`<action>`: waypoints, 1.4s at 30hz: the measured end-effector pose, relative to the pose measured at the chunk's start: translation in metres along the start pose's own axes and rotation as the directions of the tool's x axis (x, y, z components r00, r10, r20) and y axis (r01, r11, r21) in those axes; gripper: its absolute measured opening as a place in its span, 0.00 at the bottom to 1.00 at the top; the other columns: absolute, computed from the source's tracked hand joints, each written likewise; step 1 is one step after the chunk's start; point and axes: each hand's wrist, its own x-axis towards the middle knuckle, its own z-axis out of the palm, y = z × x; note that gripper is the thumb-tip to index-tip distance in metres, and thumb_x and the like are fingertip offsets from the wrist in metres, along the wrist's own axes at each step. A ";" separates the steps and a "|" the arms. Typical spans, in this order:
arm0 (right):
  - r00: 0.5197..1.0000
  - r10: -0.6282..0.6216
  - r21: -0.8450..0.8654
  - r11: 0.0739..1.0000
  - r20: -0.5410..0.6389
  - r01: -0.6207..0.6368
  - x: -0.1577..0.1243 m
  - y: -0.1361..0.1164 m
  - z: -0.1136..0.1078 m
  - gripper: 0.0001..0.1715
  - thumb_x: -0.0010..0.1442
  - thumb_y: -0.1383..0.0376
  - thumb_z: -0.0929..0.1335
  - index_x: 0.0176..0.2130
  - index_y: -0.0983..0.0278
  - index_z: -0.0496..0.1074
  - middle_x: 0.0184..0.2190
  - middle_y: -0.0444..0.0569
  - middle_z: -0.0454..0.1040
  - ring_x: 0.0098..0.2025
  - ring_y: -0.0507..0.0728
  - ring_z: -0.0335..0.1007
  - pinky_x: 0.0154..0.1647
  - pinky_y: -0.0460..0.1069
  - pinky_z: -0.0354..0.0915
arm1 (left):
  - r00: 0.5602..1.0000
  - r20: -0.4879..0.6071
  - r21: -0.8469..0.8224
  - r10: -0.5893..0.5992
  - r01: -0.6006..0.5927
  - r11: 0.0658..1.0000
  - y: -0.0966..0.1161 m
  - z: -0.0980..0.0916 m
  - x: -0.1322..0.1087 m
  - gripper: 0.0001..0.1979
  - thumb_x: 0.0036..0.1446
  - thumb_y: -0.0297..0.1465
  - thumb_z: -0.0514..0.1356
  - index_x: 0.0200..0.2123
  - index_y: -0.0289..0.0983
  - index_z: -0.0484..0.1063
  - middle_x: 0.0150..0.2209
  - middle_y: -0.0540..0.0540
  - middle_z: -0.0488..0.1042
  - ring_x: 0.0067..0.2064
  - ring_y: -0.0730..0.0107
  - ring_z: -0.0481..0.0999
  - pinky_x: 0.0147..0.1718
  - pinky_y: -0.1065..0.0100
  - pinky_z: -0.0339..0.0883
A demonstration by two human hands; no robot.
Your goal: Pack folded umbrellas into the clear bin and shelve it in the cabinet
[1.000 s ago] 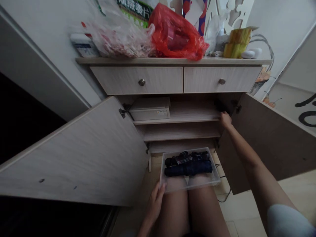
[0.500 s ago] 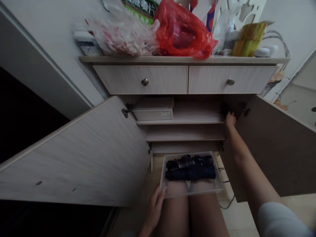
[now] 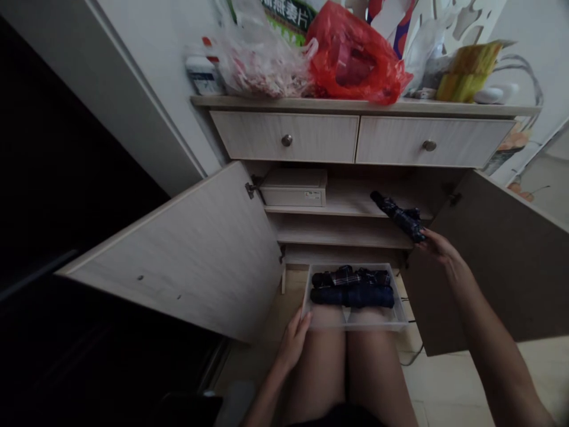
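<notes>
A clear plastic tray [image 3: 398, 323] rests on my knees and holds two folded umbrellas, one plaid [image 3: 351, 276] and one dark blue [image 3: 355, 296]. My left hand [image 3: 294, 343] grips the tray's near left corner. My right hand [image 3: 438, 246] is closed on the end of a third dark folded umbrella [image 3: 398, 215], held out in front of the open cabinet's upper shelf [image 3: 342, 209].
The cabinet's two doors [image 3: 191, 249] stand wide open, left and right. A white box [image 3: 294, 188] sits on the upper shelf. Two shut drawers [image 3: 287, 137] are above; bags, a red one [image 3: 355, 59] among them, crowd the top. A cable lies on the floor.
My right hand was reaching deep into the right end of the upper shelf; it has come out holding a dark folded umbrella. The view has shifted left.
</notes>
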 end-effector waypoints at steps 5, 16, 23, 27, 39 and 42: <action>0.969 0.107 -0.005 0.994 0.224 -0.109 -0.078 0.007 0.002 0.23 0.43 0.64 0.79 0.41 0.61 0.78 0.35 0.48 0.81 0.31 0.54 0.76 0.31 0.47 0.74 | 1.000 0.019 -0.003 0.021 -0.021 1.000 0.000 0.000 -0.001 0.30 0.53 0.55 0.56 0.46 0.38 0.78 0.44 0.39 0.81 0.56 0.50 0.74 0.61 0.52 0.61; 0.775 0.281 -0.460 0.888 0.566 0.015 -0.152 0.022 0.034 0.29 0.44 0.54 0.79 0.43 0.65 0.80 0.30 0.47 0.78 0.29 0.52 0.70 0.31 0.46 0.67 | 0.998 -0.007 -0.031 0.065 -0.066 0.997 0.004 0.004 -0.005 0.34 0.55 0.57 0.54 0.51 0.37 0.76 0.56 0.38 0.75 0.62 0.50 0.69 0.64 0.52 0.56; 0.696 0.123 -0.600 0.624 0.708 0.501 -0.157 0.030 0.052 0.18 0.53 0.64 0.71 0.45 0.62 0.81 0.42 0.50 0.79 0.39 0.57 0.74 0.37 0.48 0.68 | 0.998 -0.004 -0.035 0.068 -0.068 0.997 0.008 0.005 -0.010 0.34 0.55 0.57 0.54 0.52 0.37 0.76 0.56 0.40 0.76 0.62 0.52 0.69 0.65 0.52 0.55; 0.647 0.094 -0.631 0.363 0.757 0.685 -0.165 0.044 0.064 0.25 0.48 0.75 0.68 0.44 0.57 0.82 0.45 0.49 0.78 0.45 0.59 0.75 0.47 0.49 0.67 | 0.997 -0.028 -0.054 0.073 -0.075 0.996 0.006 0.005 -0.012 0.35 0.54 0.57 0.55 0.53 0.37 0.75 0.58 0.39 0.74 0.64 0.51 0.67 0.66 0.52 0.53; 0.873 -0.213 -0.570 0.686 0.438 0.453 -0.148 0.078 0.051 0.29 0.60 0.43 0.66 0.52 0.57 0.78 0.53 0.54 0.76 0.57 0.66 0.69 0.62 0.60 0.60 | 0.997 -0.040 -0.035 0.061 -0.062 0.997 -0.004 0.006 -0.008 0.32 0.55 0.55 0.55 0.52 0.38 0.75 0.58 0.39 0.74 0.64 0.51 0.67 0.66 0.51 0.53; 0.967 0.058 -0.397 0.917 0.247 0.046 -0.149 0.108 0.044 0.46 0.54 0.32 0.64 0.60 0.56 0.71 0.60 0.53 0.70 0.64 0.67 0.62 0.66 0.62 0.56 | 0.997 -0.051 -0.007 0.054 -0.055 0.998 -0.010 0.006 -0.011 0.31 0.56 0.55 0.55 0.51 0.39 0.76 0.56 0.39 0.75 0.63 0.49 0.67 0.66 0.49 0.53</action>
